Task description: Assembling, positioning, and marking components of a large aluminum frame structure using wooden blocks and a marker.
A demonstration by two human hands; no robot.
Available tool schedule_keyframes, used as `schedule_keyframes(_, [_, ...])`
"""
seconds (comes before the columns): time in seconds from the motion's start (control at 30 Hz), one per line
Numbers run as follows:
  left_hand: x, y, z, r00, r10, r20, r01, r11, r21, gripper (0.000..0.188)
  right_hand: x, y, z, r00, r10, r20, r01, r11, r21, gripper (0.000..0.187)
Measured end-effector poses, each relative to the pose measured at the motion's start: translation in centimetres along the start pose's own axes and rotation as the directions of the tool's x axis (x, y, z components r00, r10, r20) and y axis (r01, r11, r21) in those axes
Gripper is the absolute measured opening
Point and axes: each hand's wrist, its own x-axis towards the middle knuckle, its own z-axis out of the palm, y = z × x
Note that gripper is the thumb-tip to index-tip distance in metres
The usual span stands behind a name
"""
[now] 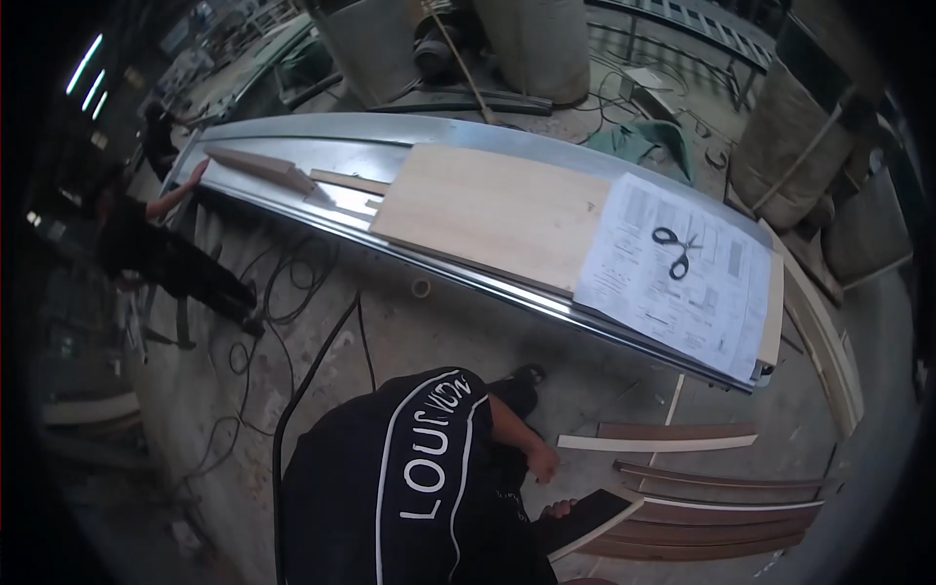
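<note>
My left arm, in a black sleeve with a white-lined stripe, reaches in from the lower edge. My left hand (542, 464) hovers over the floor with fingers curled; what they hold, if anything, is hidden. Below it, the fingers of my right hand (560, 509) wrap round the edge of a dark board with a pale edge strip (589, 519). The rest of that hand is out of sight. Right of the board, several long brown strips (712, 531) lie side by side on the floor. A brown strip and a pale strip (663, 443) lie just beyond.
A long metal-topped table (458, 132) stands ahead, bearing a plywood sheet (497, 205), a printed drawing (682, 307) and black-handled scissors (680, 252). At its far left, a person (156, 239) touches the table. A roll of tape (421, 288) and black cables (317, 366) lie on the floor.
</note>
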Motion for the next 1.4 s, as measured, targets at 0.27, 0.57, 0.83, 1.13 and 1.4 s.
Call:
schedule_keyframes(0.27, [-12.2,8.3,-1.2,0.958,0.131,-0.255,-0.135,0.991,0.005,0.031,2.0,5.0,9.4,0.996,0.074,0.043,-0.06,0.963,-0.264,0.032])
schedule_keyframes(0.57, [-26.5,2.5,0.2,0.813,0.425,-0.397,-0.501,0.859,-0.105,0.047,15.0,19.8,11.2,0.949,0.281,0.143,-0.208,0.899,-0.385,0.032])
schedule_keyframes(0.83, [-47.6,-2.1,2.9,0.288,-0.081,-0.954,-0.349,0.919,-0.183,0.033,19.0,30.7,15.7,0.954,0.282,0.102,-0.205,0.863,-0.461,0.034])
schedule_keyframes(1.13, [-51.0,-12.9,4.2,-0.095,-0.51,-0.855,-0.808,0.541,-0.233,0.028,31.1,36.2,28.4,0.932,0.235,0.274,-0.046,0.83,-0.556,0.072])
schedule_keyframes(1.4, [-58.1,-13.0,2.6,-0.475,-0.71,-0.519,-0.766,0.624,-0.153,0.033,42.2,32.0,25.4,0.993,-0.083,-0.079,-0.04,0.394,-0.918,0.061])
